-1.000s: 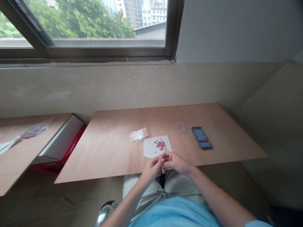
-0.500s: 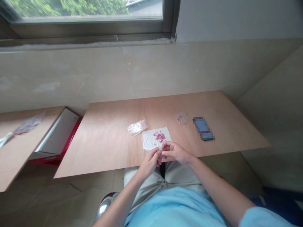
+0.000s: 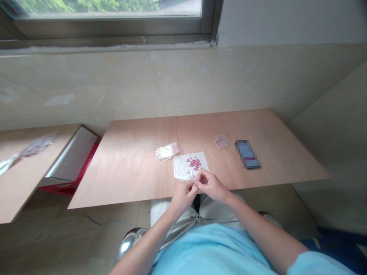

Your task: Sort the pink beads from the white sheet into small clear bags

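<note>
**While the left hand (image 3: 182, 196) and right hand (image 3: 210, 186) pinch, small pink beads (image 3: 194, 164) lie on a crumpled white paper sheet (image 3: 182, 170)**

Because both hands are closed at the fingertips by the sheet's near edge, anything they grip is too small to tell. Fine pinching seems the step in hand; the next move appears to call for steady fingers. A clear plastic bag (image 3: 168, 151) lies just beside the sheet on the pale plywood tabletop (image 3: 137, 172).

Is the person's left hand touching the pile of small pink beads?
Apart: the head view shows bare white paper between the left hand and the pink beads.
</note>
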Tool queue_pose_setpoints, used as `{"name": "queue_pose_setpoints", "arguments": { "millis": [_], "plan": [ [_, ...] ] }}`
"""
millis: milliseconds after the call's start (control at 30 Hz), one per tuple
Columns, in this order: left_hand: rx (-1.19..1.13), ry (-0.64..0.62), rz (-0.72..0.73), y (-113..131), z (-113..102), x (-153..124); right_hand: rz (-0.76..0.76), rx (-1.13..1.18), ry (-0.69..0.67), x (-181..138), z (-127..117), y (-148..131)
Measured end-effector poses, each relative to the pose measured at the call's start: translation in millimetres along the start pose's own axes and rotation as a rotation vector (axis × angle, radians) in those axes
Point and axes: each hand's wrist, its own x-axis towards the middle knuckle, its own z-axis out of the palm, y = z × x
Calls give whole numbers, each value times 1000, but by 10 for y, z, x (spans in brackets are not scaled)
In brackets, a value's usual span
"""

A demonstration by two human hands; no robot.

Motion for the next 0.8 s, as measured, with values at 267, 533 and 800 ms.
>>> {"name": "queue_pose_setpoints", "arguments": {
  "millis": [267, 533, 800],
  "plan": [
    [133, 186, 135, -7, -16, -53, -42, -34, 34, 39, -65, -48],
    [183, 141, 434, 41, -118, -4, 52, 322, -115, 51, -120, -62],
    [126, 73, 361, -18, -105, -15, 87, 307, -115, 44, -142, -93]
  ]
}}
